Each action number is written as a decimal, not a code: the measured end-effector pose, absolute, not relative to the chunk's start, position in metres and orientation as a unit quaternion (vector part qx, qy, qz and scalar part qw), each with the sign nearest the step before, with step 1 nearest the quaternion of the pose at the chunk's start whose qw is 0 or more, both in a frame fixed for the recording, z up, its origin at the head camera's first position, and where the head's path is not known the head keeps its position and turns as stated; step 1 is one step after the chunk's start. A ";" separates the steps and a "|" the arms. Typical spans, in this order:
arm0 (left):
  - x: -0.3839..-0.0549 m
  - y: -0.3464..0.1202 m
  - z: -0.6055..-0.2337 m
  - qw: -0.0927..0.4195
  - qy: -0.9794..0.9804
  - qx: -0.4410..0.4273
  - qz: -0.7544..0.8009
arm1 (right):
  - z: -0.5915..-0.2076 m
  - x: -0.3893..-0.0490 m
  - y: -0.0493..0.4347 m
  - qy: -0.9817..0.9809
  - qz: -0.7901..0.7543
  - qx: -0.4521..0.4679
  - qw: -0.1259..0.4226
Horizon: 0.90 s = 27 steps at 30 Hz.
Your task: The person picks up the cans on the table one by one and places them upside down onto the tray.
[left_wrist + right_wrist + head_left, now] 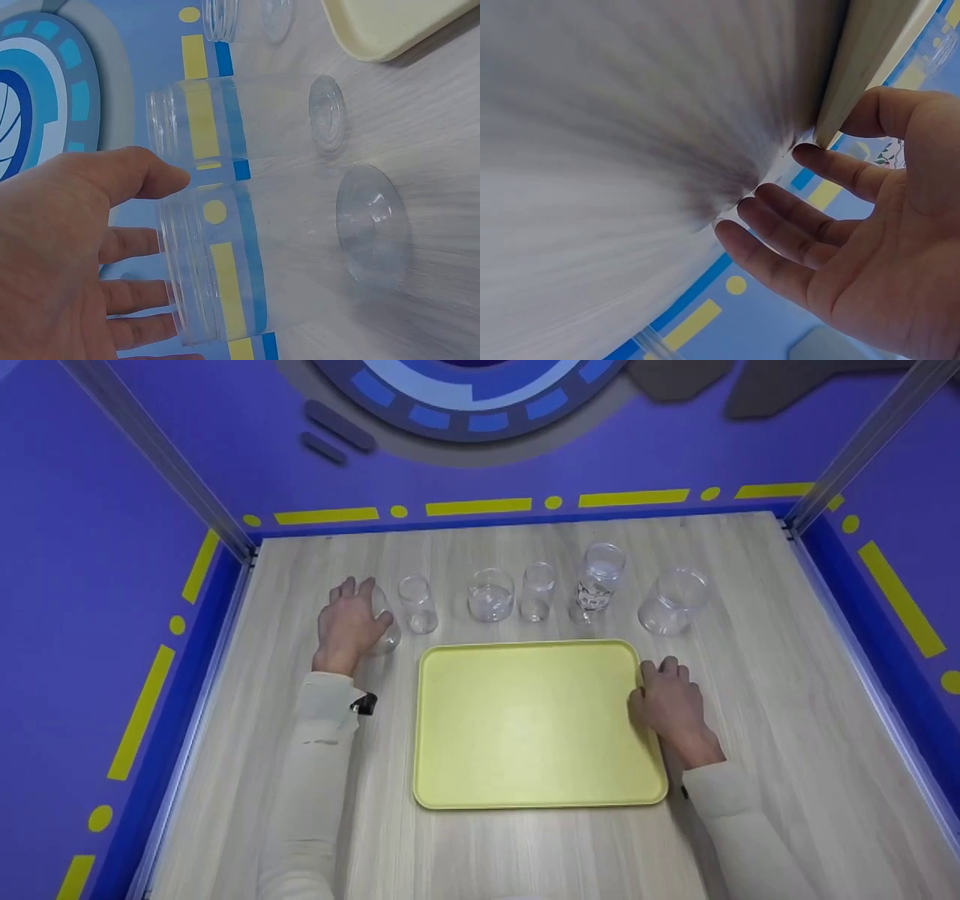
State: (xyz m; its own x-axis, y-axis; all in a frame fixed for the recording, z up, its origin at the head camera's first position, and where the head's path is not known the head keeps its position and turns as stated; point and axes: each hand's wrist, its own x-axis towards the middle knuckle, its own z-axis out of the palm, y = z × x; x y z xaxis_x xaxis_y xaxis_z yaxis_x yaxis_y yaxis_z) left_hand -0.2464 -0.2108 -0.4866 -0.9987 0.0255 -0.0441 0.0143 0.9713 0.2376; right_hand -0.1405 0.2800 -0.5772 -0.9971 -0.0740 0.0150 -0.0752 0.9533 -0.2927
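With fingers (pixel 135 296) of left hand (pixel 349 622) wide at mouth of clear jar (pixel 289 255) beyond far left corner of yellow tray (pixel 540 727) and right hand (pixel 671 705) loosely extended at tray's right edge, probably reaching for jar; next, needs closing around it.

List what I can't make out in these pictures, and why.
Print on the decorated container: head view, too small to read.
Leftmost container: head view, partly hidden by the left hand.
Little finger: left wrist view, cut off by the bottom edge.
Yellow tray: right wrist view, cut off by the top edge.
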 end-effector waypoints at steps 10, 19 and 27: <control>-0.246 -0.212 -0.488 0.010 0.992 0.006 0.128 | -0.577 -0.140 0.280 -0.990 0.136 0.043 -0.001; -0.245 -0.214 -0.490 -0.020 0.990 0.020 0.139 | -0.577 -0.141 0.281 -0.989 0.144 0.038 -0.021; -0.242 -0.215 -0.488 -0.022 0.989 0.016 0.142 | -0.577 -0.141 0.282 -0.989 0.140 0.041 -0.015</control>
State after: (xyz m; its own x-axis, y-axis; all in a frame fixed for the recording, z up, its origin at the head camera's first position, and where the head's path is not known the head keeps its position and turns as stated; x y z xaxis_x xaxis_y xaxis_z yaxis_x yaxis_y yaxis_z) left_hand -0.2423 -0.2152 -0.4876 -0.9985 0.0246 0.0487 0.0373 0.9591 0.2806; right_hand -0.1410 0.2820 -0.5773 -0.9961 -0.0860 -0.0174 -0.0778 0.9575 -0.2778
